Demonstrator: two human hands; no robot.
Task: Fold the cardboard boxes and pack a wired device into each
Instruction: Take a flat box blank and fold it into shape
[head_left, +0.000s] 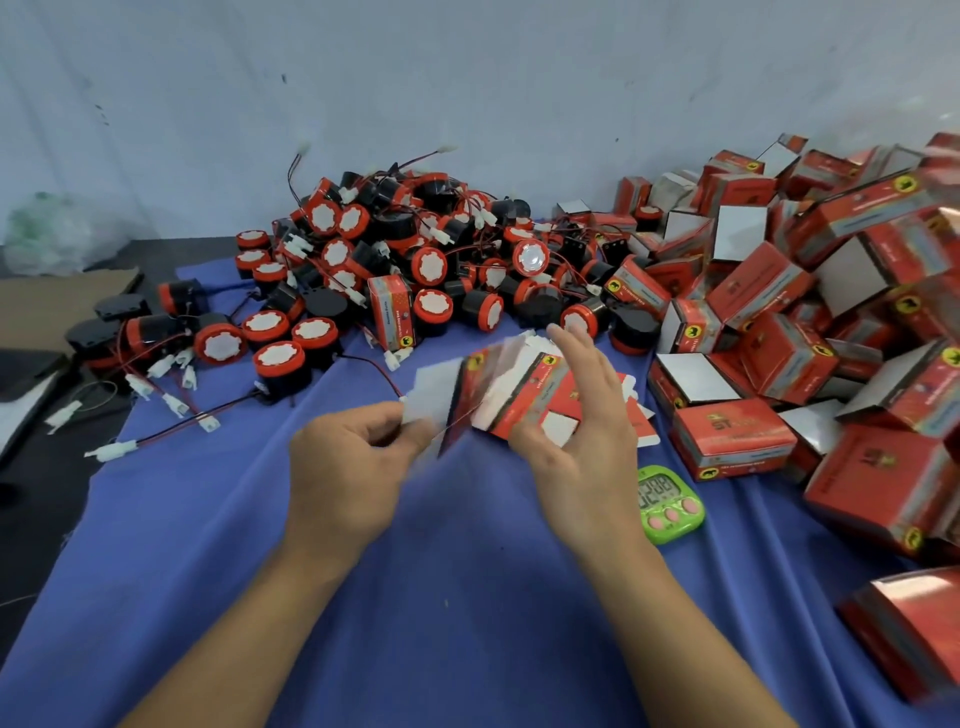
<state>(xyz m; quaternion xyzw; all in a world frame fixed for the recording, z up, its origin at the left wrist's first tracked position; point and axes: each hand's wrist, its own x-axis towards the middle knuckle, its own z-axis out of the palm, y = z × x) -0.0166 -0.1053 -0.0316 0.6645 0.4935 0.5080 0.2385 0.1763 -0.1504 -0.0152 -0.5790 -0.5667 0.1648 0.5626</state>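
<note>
Your left hand (358, 457) pinches the white flap of a half-opened red box (519, 395), held above the blue cloth (467, 597). Your right hand (576, 431) lies against the box's other end, fingers nearly straight; motion blur hides whether it grips. Beyond it wired devices (405, 260) are heaped, and folded boxes (779, 312) pile up at the right, near a green timer (670, 504).

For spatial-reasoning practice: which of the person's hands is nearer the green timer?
Right. The right hand is just beside the green timer, up and left of it; the left hand is farther left, pinching the flat box.
</note>
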